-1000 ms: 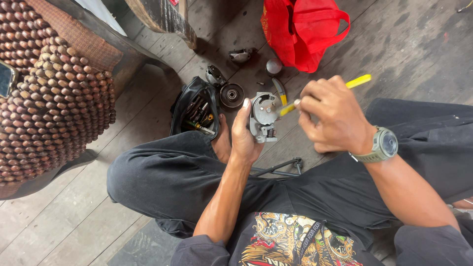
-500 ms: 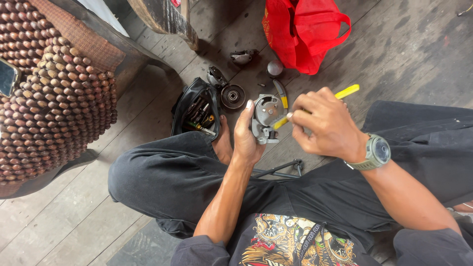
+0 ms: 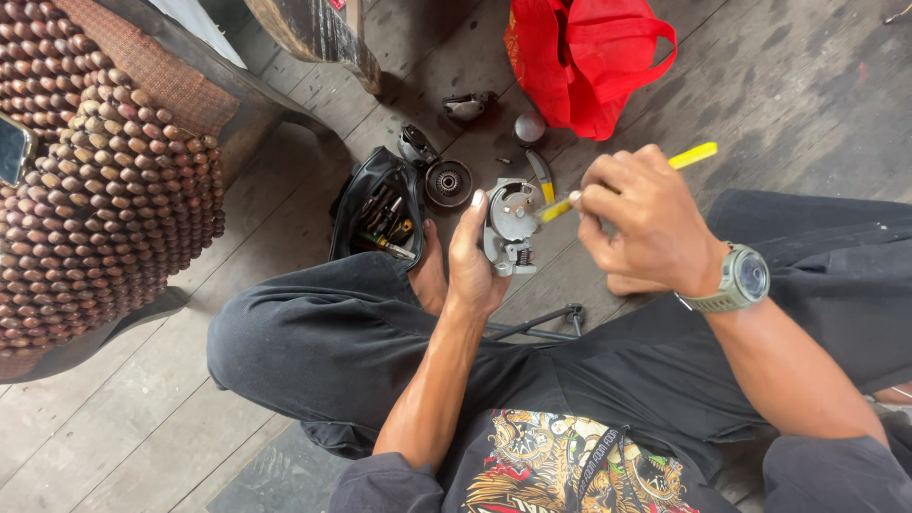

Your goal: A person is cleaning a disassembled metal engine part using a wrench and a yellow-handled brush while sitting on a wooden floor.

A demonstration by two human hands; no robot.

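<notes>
The left hand [image 3: 472, 266] is wrapped around a small grey metal mechanical housing [image 3: 510, 226], holding it up over the wooden plank floor [image 3: 779, 85] between the knees. The right hand [image 3: 646, 223] pinches a thin yellow-handled tool [image 3: 689, 157] whose tip meets the housing's upper right side. Just beyond lie a round black gear-like part [image 3: 448, 182], an open black tool pouch [image 3: 375, 211] and a red fabric bag [image 3: 579, 62].
</notes>
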